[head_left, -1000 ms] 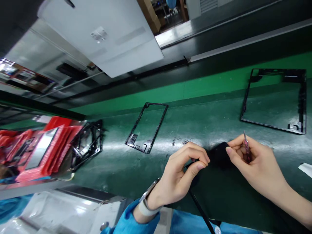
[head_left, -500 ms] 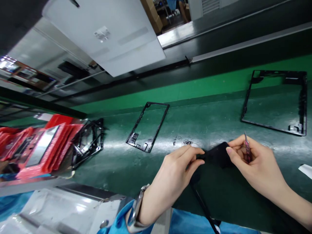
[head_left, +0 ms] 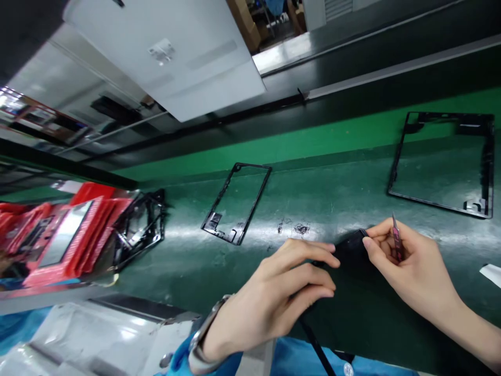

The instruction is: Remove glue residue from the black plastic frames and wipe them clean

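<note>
A black frame (head_left: 351, 244) lies low over the bench between my hands. One dark side strip of it runs down past my left wrist towards my lap. My right hand (head_left: 407, 256) pinches its upper right corner between thumb and forefinger. Pink-patterned tweezers (head_left: 396, 240) are tucked in the curled fingers of that same hand, point upward. My left hand (head_left: 291, 290) is open at the frame's left part, its fingers spread apart; whether the fingertips touch the frame I cannot tell. Much of the frame blends into dark shadow.
An empty black frame (head_left: 245, 230) lies on the green bench (head_left: 329, 193), a larger one (head_left: 442, 205) at the right. Black scraps (head_left: 301, 228) lie beyond my left hand. Red-wrapped panels (head_left: 84, 237) and piled frames (head_left: 143, 224) stand at left. A white piece (head_left: 491, 274) sits far right.
My left hand has let go of its pinch, spread its fingers and moved slightly towards me. My right hand keeps its grip in nearly the same place.
</note>
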`<state>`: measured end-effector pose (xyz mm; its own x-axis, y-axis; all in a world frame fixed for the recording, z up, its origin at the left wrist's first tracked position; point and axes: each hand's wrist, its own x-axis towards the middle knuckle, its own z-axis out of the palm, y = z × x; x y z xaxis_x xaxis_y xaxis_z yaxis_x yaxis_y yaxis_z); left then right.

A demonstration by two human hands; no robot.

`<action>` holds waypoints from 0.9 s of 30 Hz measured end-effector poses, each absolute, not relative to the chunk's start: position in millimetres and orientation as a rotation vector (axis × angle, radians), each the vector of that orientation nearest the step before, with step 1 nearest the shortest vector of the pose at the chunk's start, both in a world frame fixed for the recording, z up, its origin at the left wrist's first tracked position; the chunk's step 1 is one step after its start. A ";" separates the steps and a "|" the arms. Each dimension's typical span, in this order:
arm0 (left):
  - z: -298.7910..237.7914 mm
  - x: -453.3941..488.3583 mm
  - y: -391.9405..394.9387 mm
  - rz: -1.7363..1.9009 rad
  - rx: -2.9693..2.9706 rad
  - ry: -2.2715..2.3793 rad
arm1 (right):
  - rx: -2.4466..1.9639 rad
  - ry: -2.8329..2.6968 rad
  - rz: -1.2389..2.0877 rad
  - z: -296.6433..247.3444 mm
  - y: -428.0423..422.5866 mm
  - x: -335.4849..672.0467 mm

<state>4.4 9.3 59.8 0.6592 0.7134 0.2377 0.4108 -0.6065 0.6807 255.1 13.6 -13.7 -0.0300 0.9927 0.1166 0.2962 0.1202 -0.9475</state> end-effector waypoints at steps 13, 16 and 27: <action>35.9 14.5 14.7 0.809 2.281 1.323 | -1.363 -1.477 0.978 -16.4 13.6 256.5; 32.7 14.4 10.4 0.666 2.381 1.377 | -1.388 -1.476 0.977 -16.7 13.3 256.8; 38.9 -3.4 1.6 0.489 2.368 1.470 | -1.408 -1.498 0.944 -16.4 14.1 256.7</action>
